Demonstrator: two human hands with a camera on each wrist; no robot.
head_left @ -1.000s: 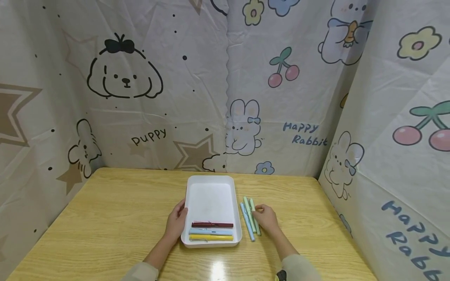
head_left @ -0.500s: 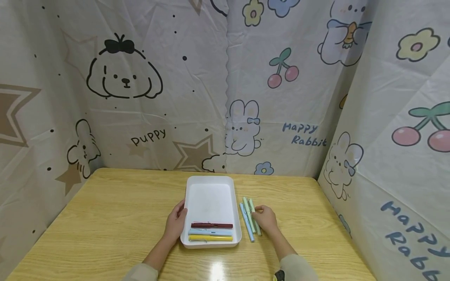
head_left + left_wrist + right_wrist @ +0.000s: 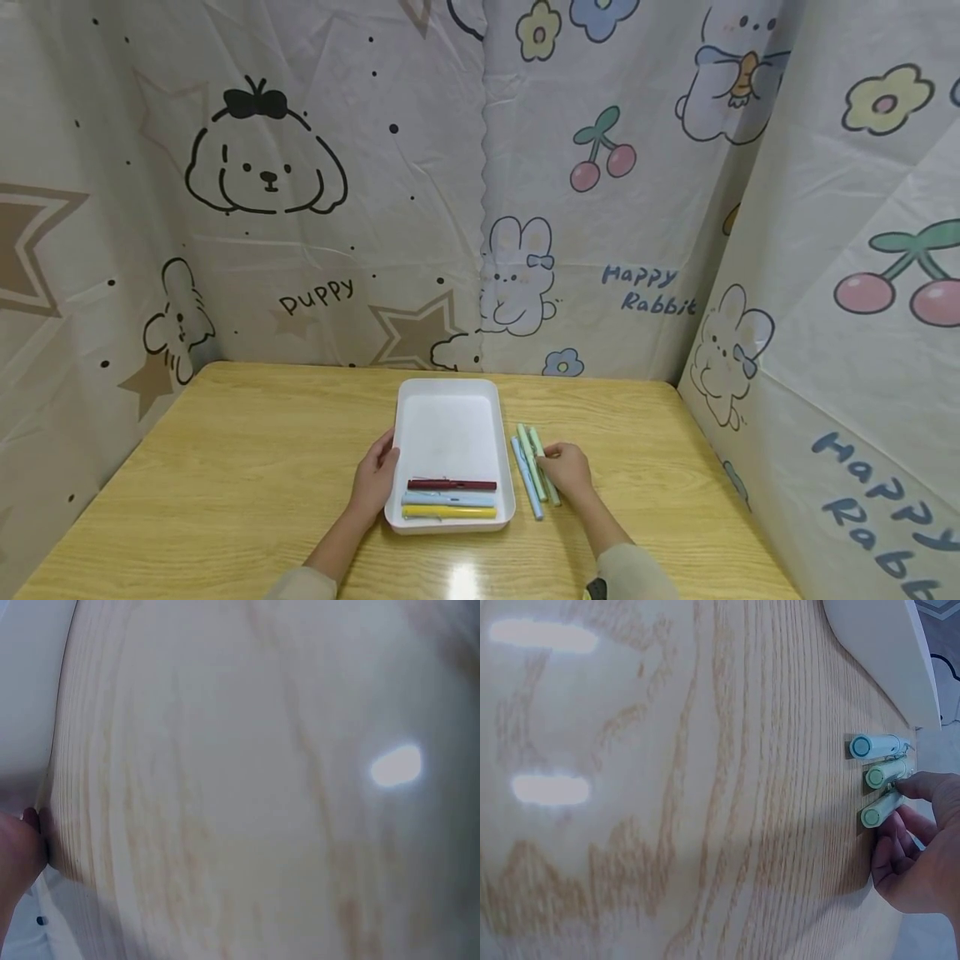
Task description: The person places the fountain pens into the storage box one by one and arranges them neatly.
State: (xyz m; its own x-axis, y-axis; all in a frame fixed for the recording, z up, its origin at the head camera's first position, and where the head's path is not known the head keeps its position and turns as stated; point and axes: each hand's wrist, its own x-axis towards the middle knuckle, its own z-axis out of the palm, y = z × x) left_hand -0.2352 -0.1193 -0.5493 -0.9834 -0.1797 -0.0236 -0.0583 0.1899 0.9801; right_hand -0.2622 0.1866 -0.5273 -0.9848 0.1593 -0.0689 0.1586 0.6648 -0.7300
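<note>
A white tray lies in the middle of the table. Across its near end rest a dark red pen, a light blue pen and a yellow pen. My left hand holds the tray by its left side, thumb at the rim. To the right of the tray lie another light blue pen and a pale green pen, nearly side by side. With thumb and fingers my right hand pinches the rightmost pale green pen, whose middle is partly hidden in the head view.
The wooden table reaches back to a cloth curtain printed with cartoon animals, which also closes off the left and right sides. A bright light reflection shows near the front of the table.
The near end of the rightmost green pen has swung slightly to the right, away from the middle one. Both hands and the tray stay almost in place.
</note>
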